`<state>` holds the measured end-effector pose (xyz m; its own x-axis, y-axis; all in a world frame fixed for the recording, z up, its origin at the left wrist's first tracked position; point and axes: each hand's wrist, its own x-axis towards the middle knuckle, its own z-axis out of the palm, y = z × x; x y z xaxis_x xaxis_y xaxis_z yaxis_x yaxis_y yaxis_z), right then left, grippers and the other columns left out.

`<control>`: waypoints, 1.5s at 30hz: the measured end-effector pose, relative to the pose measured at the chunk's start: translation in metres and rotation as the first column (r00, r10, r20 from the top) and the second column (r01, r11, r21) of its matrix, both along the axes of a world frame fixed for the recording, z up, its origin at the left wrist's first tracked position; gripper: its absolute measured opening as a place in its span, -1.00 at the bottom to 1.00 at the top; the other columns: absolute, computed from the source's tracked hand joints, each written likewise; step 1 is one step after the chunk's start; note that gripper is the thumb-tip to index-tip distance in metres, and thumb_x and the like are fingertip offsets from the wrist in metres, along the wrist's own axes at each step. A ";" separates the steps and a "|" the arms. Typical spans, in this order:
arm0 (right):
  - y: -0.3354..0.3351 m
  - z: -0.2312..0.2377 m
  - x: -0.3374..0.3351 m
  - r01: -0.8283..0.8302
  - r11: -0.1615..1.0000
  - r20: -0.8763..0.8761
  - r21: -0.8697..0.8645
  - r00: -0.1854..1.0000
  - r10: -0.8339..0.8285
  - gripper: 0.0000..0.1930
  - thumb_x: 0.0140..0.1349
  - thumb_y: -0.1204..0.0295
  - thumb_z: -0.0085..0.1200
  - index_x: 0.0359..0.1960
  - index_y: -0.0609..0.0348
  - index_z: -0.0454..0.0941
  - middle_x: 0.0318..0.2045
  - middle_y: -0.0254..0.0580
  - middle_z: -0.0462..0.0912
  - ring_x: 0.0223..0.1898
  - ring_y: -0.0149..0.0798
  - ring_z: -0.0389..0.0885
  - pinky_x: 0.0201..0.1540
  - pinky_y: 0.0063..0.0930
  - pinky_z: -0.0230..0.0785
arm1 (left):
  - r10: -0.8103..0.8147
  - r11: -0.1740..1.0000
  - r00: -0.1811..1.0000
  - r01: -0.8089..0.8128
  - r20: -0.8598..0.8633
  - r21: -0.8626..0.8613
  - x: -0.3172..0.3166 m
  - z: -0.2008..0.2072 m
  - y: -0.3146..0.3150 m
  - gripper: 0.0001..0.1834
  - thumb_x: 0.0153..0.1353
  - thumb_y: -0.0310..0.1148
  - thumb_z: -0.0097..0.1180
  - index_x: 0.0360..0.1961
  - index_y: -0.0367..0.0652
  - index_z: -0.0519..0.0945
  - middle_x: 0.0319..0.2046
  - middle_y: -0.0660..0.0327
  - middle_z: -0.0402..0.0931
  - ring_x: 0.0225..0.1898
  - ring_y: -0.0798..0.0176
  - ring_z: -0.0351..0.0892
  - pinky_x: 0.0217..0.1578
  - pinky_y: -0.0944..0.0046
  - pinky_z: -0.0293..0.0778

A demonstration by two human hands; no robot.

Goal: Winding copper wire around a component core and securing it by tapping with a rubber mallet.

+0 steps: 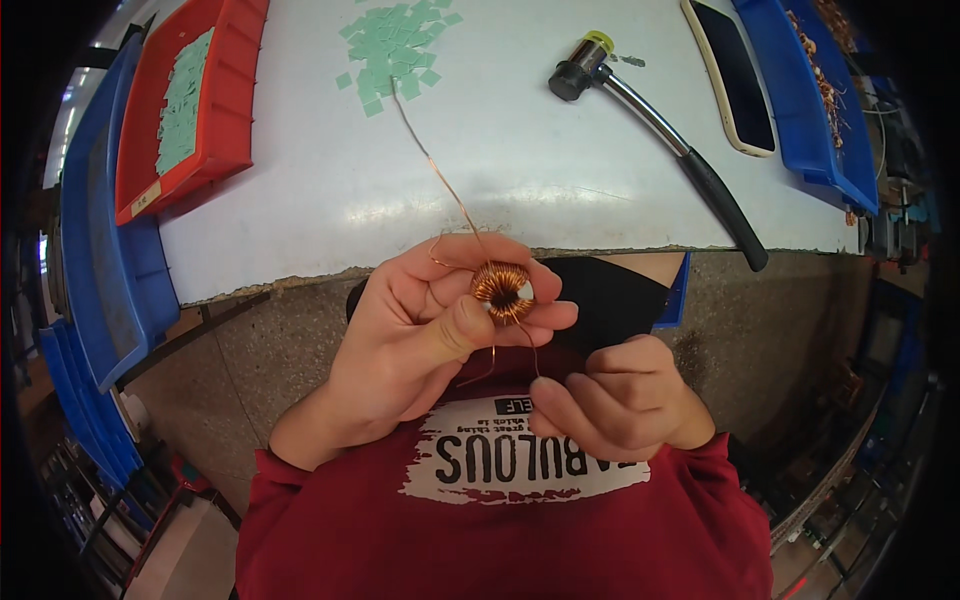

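A ring-shaped coil (486, 284), wound with copper wire around its core, is pinched between the thumb and fingers of my left hand (385, 345). A small pale patch shows on the coil's right side. One long wire (447, 187) runs up from it over the table, copper near the coil and greyish toward its tip. Shorter wire ends hang below and curl out at the left. My right hand (622, 395), lower and to the right, has its fingers curled, with thumb and forefinger closed on the end of a thin copper wire (536, 352) leading from the coil.
Pale green square pieces (395, 45) lie heaped on the white table (480, 150). A red bin (232, 90) holds more, beside a blue bin (100, 240). Rightward are a hammer (640, 105), a phone (735, 80) and a blue bin (845, 175) of copper-coloured parts.
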<state>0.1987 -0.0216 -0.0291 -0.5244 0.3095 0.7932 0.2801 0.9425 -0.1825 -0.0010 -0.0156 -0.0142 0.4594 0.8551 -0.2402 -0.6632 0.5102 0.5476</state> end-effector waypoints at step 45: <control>0.095 0.080 -0.009 0.088 0.281 0.147 -0.956 0.969 0.197 -0.90 0.09 0.55 0.21 -0.56 0.28 0.61 -0.63 -0.41 0.42 -0.54 -0.61 0.38 -0.54 -0.64 0.12 | 0.146 0.905 0.660 0.212 -0.737 0.369 0.006 0.011 0.005 -0.54 0.09 -0.56 0.21 -0.42 -0.14 0.07 -0.36 0.01 0.62 -0.16 0.29 0.62 -0.16 0.37 0.43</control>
